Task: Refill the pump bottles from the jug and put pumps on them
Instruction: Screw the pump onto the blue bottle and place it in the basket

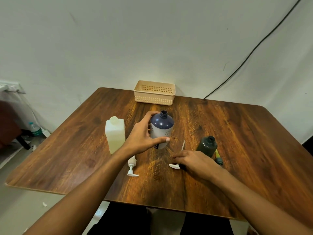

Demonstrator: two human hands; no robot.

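Observation:
My left hand (143, 134) grips a navy bottle (162, 126) with a pale label, upright at the table's middle, its neck open. A pale square jug (114, 135) with its cap on stands just left of it. My right hand (193, 161) rests on a white pump (175, 165) lying on the table, its thin dip tube (183, 145) poking out beyond the fingers. Whether the fingers have closed on the pump is unclear. A smaller dark bottle (207, 146) stands open-necked to the right. Another white pump (132, 167) lies below the jug.
A beige perforated basket (154, 92) sits at the far edge of the wooden table (237, 150). A yellow-and-dark pump (218, 157) lies beside the dark bottle. A black cable (254, 50) runs down the wall. A water bottle (34, 129) stands on the floor at left.

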